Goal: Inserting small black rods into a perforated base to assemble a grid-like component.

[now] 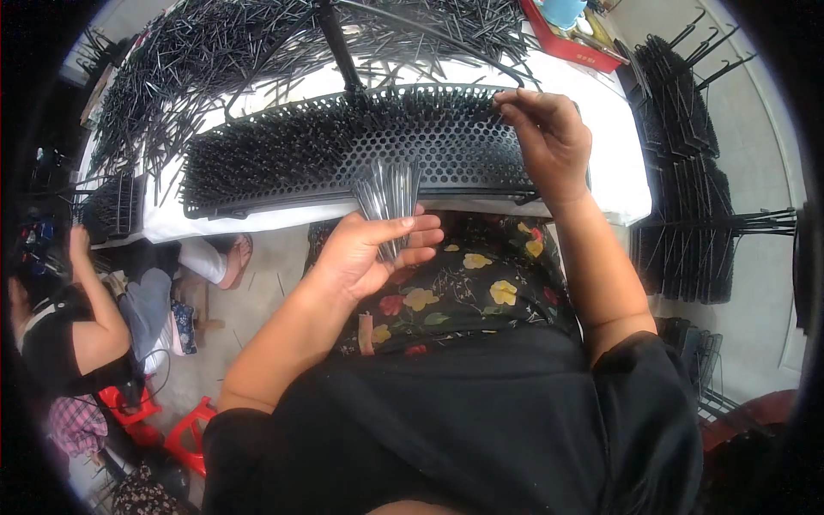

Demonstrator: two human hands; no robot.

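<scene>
My left hand (pixel 365 249) is closed around a fanned bundle of thin, shiny dark strips (pixel 386 193), which point up and away from me. Ahead of it, on the table, lies a long black perforated panel (pixel 438 167). Many short black pegs or strips (pixel 266 154) stand upright in its holes, densely on the left and along the far edge. Bare holes show in the middle and right. Over the panel's far right part is my right hand (pixel 554 142), thumb and fingertips pinched together. Whatever lies between those fingertips is too small to make out.
Loose black strips (pixel 206 51) are heaped across the back and left of the white-covered table (pixel 614 172). A red tray (pixel 575 47) sits at the back right. Black racks (pixel 695 223) hang along the right wall. Another person (pixel 86 335) sits at left near red stools (pixel 193 438).
</scene>
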